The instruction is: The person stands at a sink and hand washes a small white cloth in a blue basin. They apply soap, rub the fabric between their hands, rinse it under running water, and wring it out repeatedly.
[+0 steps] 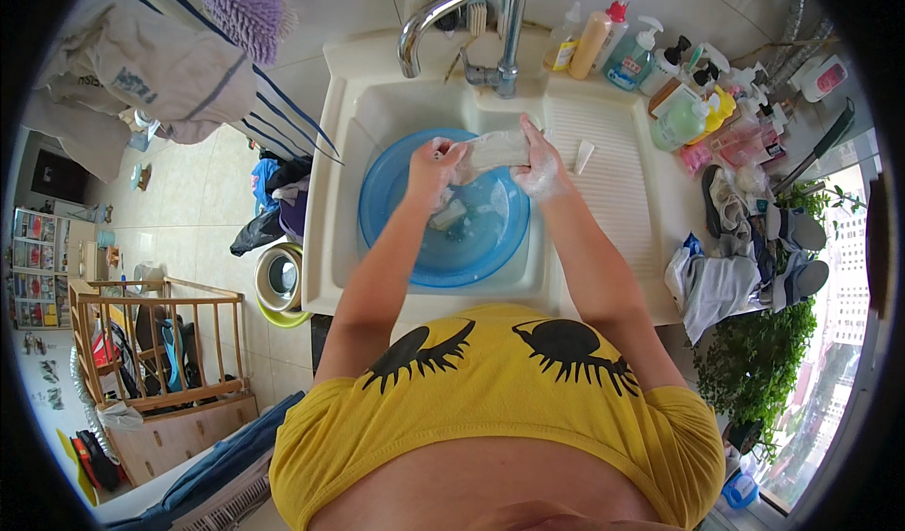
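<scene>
A wet pale-grey piece of cloth (495,155), possibly a sock, is stretched between my two hands. My left hand (431,167) pinches its left end, and my right hand (541,162) grips the right end with the thumb along it. Suds cling to both hands. Below them, a blue plastic basin (368,237) sits in the basin of a cream laundry sink (322,248) and holds soapy water. A whitish item (448,215) lies in that water; I cannot tell if it is cloth or soap. To the right, a small white piece (583,157) rests on the ribbed washboard (615,205).
A chrome faucet (505,50) arches over the sink. Pump bottles (629,60) crowd the back right corner. Shoes (732,205) and a grey cloth (717,283) lie at the right edge. Hanging clothes (155,71) and a purple mop head (237,7) reach in from the left.
</scene>
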Action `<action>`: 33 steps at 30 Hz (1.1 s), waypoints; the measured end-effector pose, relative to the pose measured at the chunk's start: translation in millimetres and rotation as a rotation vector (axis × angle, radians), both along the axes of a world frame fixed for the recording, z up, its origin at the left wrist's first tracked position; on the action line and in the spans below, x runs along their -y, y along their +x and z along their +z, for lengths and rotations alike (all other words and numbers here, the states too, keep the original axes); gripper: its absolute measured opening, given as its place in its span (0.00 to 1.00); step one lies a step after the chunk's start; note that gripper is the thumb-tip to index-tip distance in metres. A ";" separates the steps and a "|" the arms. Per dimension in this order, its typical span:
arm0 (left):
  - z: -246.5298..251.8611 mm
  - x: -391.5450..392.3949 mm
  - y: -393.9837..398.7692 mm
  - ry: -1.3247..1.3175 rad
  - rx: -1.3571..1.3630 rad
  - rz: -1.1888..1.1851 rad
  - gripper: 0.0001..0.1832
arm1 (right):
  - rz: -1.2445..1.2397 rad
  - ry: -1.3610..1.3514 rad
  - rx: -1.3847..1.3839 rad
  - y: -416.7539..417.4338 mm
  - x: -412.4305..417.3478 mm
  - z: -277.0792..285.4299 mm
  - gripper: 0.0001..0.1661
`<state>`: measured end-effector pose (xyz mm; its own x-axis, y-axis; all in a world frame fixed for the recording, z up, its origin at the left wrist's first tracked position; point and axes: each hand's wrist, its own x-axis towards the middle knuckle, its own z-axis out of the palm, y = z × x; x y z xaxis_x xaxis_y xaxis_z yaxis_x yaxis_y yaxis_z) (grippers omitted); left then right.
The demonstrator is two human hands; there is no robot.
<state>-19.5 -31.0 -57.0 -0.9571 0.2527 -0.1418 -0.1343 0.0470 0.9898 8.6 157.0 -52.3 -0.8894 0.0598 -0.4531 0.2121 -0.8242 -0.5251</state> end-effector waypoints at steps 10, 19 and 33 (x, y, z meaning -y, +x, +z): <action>16.7 -58.7 -1.5 -0.187 -0.345 0.303 0.08 | 0.112 0.413 -0.063 13.2 63.0 3.4 0.17; 16.5 -73.5 16.5 -0.302 -0.565 0.245 0.08 | 0.385 -0.382 -0.461 -8.1 32.7 -55.7 0.21; 14.1 -50.7 -11.2 -0.232 -0.371 0.170 0.10 | 0.634 -0.567 -0.442 16.6 31.7 -1.9 0.14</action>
